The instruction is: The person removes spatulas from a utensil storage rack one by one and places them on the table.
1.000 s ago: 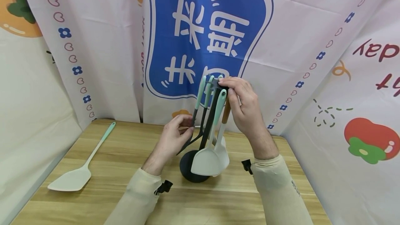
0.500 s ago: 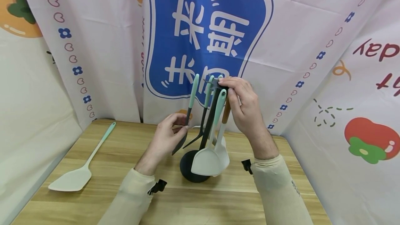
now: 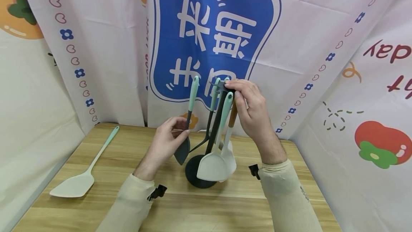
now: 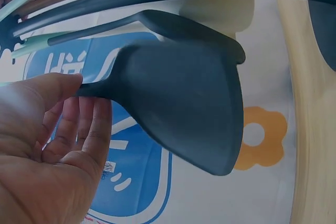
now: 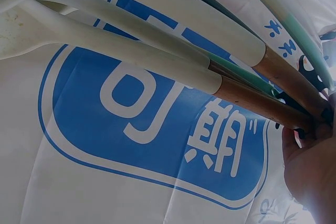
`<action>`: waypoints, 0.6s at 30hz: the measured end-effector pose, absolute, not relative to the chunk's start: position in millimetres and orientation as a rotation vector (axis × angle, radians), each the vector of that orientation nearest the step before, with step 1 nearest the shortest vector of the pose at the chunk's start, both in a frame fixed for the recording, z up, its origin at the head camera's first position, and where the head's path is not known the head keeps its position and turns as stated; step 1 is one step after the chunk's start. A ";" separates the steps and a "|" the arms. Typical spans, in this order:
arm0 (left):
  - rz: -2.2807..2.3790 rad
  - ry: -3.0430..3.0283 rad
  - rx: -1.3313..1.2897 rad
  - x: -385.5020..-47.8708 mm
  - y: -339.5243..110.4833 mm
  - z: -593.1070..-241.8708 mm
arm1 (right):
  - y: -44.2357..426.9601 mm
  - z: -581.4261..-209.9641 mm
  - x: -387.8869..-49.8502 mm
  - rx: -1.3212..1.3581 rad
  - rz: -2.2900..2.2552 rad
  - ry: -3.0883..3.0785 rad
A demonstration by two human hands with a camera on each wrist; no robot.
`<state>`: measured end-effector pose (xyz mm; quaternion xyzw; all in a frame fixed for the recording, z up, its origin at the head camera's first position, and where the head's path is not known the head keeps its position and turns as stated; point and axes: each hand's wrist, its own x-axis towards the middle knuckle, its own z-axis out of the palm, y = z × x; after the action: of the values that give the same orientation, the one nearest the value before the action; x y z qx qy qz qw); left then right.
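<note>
My left hand (image 3: pixel 165 140) pinches the dark shaft of a spatula with a mint handle (image 3: pixel 194 94), held upright just left of the utensil stand. In the left wrist view its wide dark blade (image 4: pixel 178 98) points away from the thumb and fingers. My right hand (image 3: pixel 252 108) grips the hooked top (image 3: pixel 221 87) of the black stand, whose round base (image 3: pixel 194 174) rests on the table. From the stand hang a white turner (image 3: pixel 213 167) in front, a dark utensil with a mint handle (image 3: pixel 214 96) and others with brown handles (image 5: pixel 262 103).
A white turner with a mint handle (image 3: pixel 77 183) lies at the left of the wooden table (image 3: pixel 225 208). Behind the table hangs a printed cloth (image 3: pixel 305 38), and cloth walls stand at both sides.
The left hand has moved left with the dark spatula, away from the stand's hooks, and the blade has turned. The right hand and the stand have stayed in place.
</note>
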<state>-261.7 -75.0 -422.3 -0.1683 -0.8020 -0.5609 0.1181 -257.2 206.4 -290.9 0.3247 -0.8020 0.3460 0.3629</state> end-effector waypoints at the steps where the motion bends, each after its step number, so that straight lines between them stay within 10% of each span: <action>1: -1.634 -2.350 -0.488 -261.9 -76.1 -422.7 | 206.5 -290.8 -257.1 0.836 0.891 -2.065; 18: -1.514 -2.447 -0.466 -265.5 -101.5 -434.3 | 206.7 -290.7 -257.7 0.834 0.888 -2.062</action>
<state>-265.5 -101.5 -434.3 -0.1587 -0.8341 -0.5160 0.1132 -257.7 206.7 -290.7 0.3242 -0.8017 0.3453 0.3646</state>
